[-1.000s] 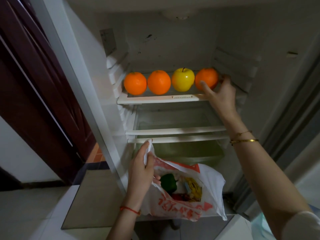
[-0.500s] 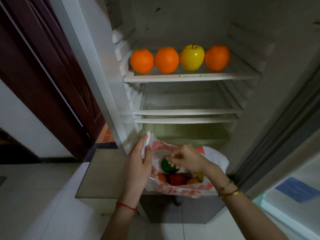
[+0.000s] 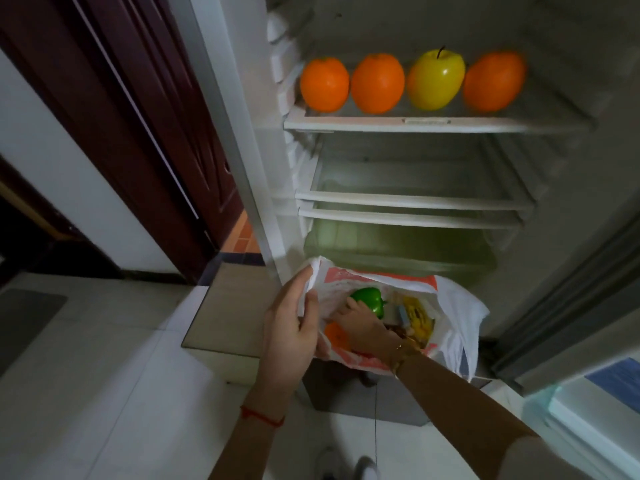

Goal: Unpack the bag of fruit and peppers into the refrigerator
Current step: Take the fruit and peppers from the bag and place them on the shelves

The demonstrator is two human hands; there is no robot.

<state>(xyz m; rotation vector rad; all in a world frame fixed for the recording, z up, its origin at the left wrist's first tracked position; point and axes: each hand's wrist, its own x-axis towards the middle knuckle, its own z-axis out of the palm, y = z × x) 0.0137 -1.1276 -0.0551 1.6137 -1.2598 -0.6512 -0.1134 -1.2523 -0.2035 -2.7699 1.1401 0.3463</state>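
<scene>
A white and red plastic bag hangs open in front of the refrigerator's lower part. My left hand pinches the bag's left rim and holds it open. Inside the bag, my right hand has its fingers curled around a green pepper. An orange fruit and a yellow item also lie in the bag. On the top shelf stand three oranges and a yellow apple in a row.
Two lower glass shelves and a greenish crisper drawer sit under the fruit row. The refrigerator door stands open at the right. A dark red room door is at the left. My shoes stand on the tiled floor.
My right hand left the rightmost orange on the top shelf, came down and went into the bag onto the green pepper. My view tilted downward.
</scene>
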